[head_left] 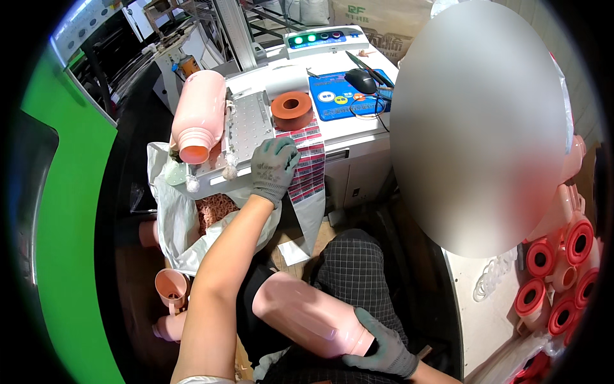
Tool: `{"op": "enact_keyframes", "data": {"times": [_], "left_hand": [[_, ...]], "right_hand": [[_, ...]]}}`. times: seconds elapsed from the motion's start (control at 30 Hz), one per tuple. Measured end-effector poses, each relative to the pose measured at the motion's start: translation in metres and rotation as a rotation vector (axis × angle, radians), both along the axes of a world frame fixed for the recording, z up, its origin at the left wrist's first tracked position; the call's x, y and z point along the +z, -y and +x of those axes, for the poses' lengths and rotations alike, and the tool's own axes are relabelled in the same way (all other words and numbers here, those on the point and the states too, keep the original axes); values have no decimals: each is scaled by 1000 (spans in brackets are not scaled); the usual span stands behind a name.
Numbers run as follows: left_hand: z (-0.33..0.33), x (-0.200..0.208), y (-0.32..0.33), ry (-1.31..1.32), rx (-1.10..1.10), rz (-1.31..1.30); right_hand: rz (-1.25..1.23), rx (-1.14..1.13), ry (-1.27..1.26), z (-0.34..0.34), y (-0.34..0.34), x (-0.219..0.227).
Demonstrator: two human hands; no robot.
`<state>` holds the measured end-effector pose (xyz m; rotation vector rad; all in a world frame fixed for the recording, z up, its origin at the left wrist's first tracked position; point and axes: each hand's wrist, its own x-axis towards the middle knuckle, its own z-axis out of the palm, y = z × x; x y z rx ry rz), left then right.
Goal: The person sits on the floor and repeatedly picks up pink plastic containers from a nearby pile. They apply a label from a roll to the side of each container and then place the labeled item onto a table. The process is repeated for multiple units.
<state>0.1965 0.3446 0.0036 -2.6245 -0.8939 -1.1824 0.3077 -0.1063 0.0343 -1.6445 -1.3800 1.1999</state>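
Note:
My left hand, in a grey-green glove, reaches to the front edge of the white worktable. Its curled fingers pinch at the strip of red-and-silver labels, which hangs over that edge. Whether a single label is between the fingertips is hidden. My right hand, gloved too, is closed round the neck of a pink bottle. That bottle lies tilted across my lap, its neck toward the right. On the table, a second pink bottle lies on its side, open mouth facing me, beside a perforated metal plate.
A brown tape roll sits on the labels. Behind are a blue mat, a black mouse and a control box. A white bag hangs below. Red-rimmed pink parts crowd the right; a large blurred patch hides much there.

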Motion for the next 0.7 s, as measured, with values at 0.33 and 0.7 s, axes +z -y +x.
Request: {"op": "enact_keyframes", "data": {"times": [0.33, 0.7], "left_hand": [[-2, 4, -19, 5, -18, -69], [-1, 3, -1, 40, -43, 8]], "right_hand": [[42, -40, -7, -5, 8, -9], [21, -59, -74, -3, 6, -11]]}}
